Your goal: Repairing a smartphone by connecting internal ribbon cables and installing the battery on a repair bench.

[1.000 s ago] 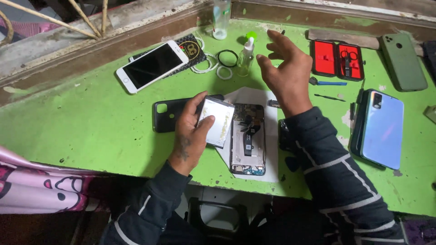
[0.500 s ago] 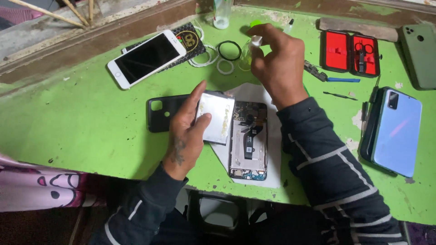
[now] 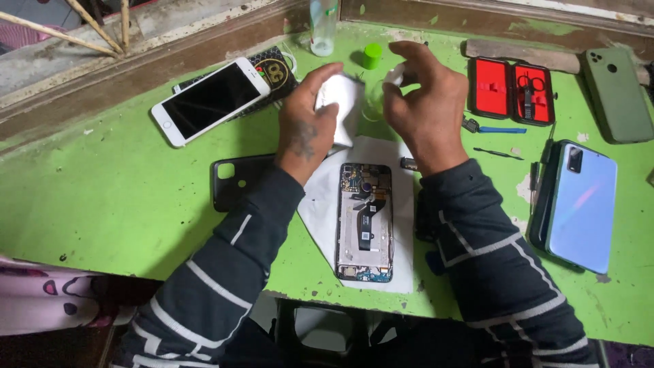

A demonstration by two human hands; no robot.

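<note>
My left hand (image 3: 308, 119) holds a flat white-silver rectangular part (image 3: 340, 102) upright above the green table (image 3: 122, 204). My right hand (image 3: 422, 102) is close beside it, fingers curled around a small white bottle (image 3: 394, 73), mostly hidden by the hand. A green cap (image 3: 372, 56) stands on the table just behind the hands. Below them an opened phone (image 3: 364, 221), its circuit boards and flex cable exposed, lies on a white sheet (image 3: 403, 225). A black phone case (image 3: 235, 180) rests left of the sheet, partly under my left forearm.
A white smartphone (image 3: 211, 101) lies at the back left on a dark pad. A clear bottle (image 3: 323, 27) stands at the back. A red open tool case (image 3: 511, 88), a green phone cover (image 3: 616, 92) and a blue phone (image 3: 582, 204) lie to the right.
My left hand lifted the white-silver part from beside the opened phone up toward the back. My right hand took up the small bottle and brought it next to the part.
</note>
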